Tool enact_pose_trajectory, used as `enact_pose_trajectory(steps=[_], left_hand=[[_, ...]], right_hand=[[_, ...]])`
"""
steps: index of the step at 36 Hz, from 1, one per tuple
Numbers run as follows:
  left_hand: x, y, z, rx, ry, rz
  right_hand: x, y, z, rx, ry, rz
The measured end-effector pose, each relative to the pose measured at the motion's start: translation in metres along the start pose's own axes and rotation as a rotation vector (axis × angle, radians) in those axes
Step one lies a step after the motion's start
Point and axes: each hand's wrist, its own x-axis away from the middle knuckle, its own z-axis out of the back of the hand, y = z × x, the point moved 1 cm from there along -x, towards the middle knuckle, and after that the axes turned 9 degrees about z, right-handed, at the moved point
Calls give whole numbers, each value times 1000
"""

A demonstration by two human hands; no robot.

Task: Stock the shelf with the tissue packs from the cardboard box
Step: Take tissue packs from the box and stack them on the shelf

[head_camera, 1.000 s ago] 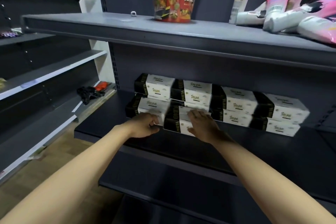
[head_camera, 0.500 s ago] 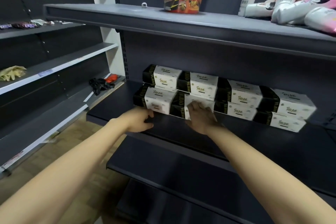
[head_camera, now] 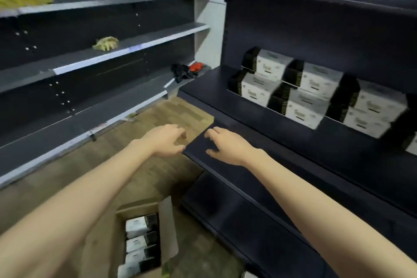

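Two tiers of tissue packs (head_camera: 316, 95) sit up right of both empty, loosely spread hands (head_camera: 194, 142), while more wait in the cardboard box (head_camera: 144, 241) below them.

empty hands (head_camera: 168, 141) (head_camera: 225, 145), stacked tissue packs (head_camera: 302, 88), cardboard box (head_camera: 144, 241)

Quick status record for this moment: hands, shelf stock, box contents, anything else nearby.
left hand: empty, fingers loosely curled, over the floor beside the shelf corner
right hand: empty, fingers relaxed, above the shelf's front edge
tissue packs on shelf: stacked two high in a row at the back, right end cut off by the frame
cardboard box: open on the floor below, several tissue packs inside
side shelving: yellow gloves, black and red item
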Motion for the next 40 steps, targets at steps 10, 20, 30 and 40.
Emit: enact_pose_trajectory(steps=[10,20,30,40], left_hand=[[74,-123,-70,60,-178,264],[97,-235,-165,207,-410,350],[114,-264,-324,320,-671,353],[104,-263,-476,269,-696,321]], right_hand=[[-94,-93,-76,-59,-184,188],[-180,-167,-202,-198,-394,114],[-184,-184,-369,-481,-593,-166],[-182,-156,-548,-468,-714,-298]])
